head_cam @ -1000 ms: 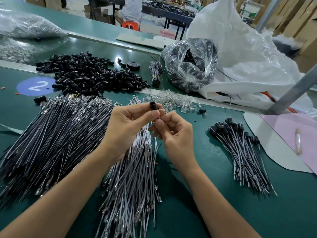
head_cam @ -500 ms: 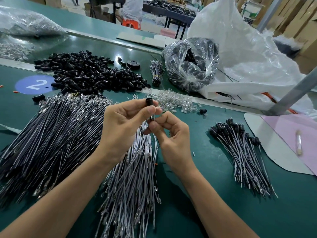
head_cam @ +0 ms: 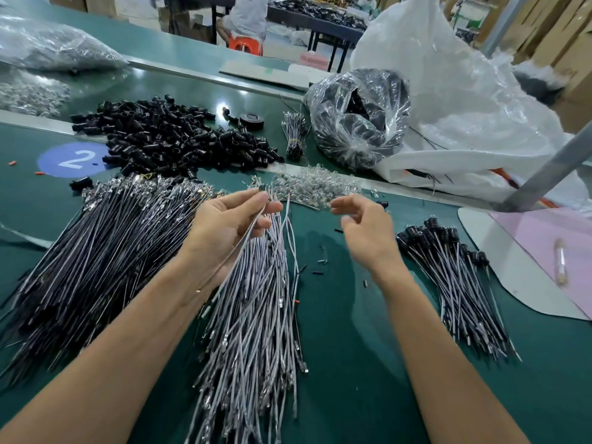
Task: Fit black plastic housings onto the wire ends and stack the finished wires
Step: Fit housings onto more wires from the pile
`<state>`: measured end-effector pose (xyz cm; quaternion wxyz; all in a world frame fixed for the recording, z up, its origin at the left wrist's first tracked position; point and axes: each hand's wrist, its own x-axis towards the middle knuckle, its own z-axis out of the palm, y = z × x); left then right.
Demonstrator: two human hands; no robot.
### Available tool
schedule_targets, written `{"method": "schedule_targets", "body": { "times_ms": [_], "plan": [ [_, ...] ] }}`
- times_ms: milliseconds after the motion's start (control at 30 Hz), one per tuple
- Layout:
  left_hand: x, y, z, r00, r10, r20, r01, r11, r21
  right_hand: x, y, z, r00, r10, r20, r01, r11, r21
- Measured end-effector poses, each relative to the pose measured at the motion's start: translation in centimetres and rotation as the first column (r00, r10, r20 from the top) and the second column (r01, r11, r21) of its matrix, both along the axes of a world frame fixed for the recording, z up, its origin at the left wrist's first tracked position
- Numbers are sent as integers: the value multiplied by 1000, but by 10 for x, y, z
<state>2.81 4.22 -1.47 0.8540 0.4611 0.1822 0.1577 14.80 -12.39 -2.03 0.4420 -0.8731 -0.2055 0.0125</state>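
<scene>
The loose heap of grey wires (head_cam: 253, 331) lies below and between the wrists. Above it the left hand (head_cam: 230, 225) pinches one wire (head_cam: 237, 248) between thumb and fingers, while the right hand (head_cam: 368, 229), blurred, hangs loosely curled with nothing visible in it. Just right of the right hand sits the stack of finished wires (head_cam: 455, 277) with black ends, and beyond the left hand spreads the pile of black housings (head_cam: 166, 139).

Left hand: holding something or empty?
Holding: the left hand pinches a grey wire between thumb and fingertips; it runs down past the wrist.
</scene>
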Motion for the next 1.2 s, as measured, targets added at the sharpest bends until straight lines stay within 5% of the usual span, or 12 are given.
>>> {"method": "schedule_targets", "body": {
  "times_ms": [200, 533, 733, 933, 1200],
  "plan": [
    [0, 0, -7, 993, -78, -93, 95, 977, 191, 34, 22, -6, 993, 2, 122, 39, 944, -329],
    [0, -7, -9, 994, -94, -62, 110, 931, 348, 41, 19, -12, 931, 75, 358, 68, 926, -372],
    [2, -9, -12, 992, -113, -52, 124, 874, 469, 18, 4, 1, 967, 82, 241, -99, 993, 60],
    [4, -14, -16, 994, -104, -44, 111, 818, 564, -16, 3, 9, 967, 253, -10, -211, 829, 518],
    [4, -13, -20, 994, -109, 24, 66, 747, 661, -20, 5, 8, 956, 291, 24, -271, 855, 442]
  ]
}}
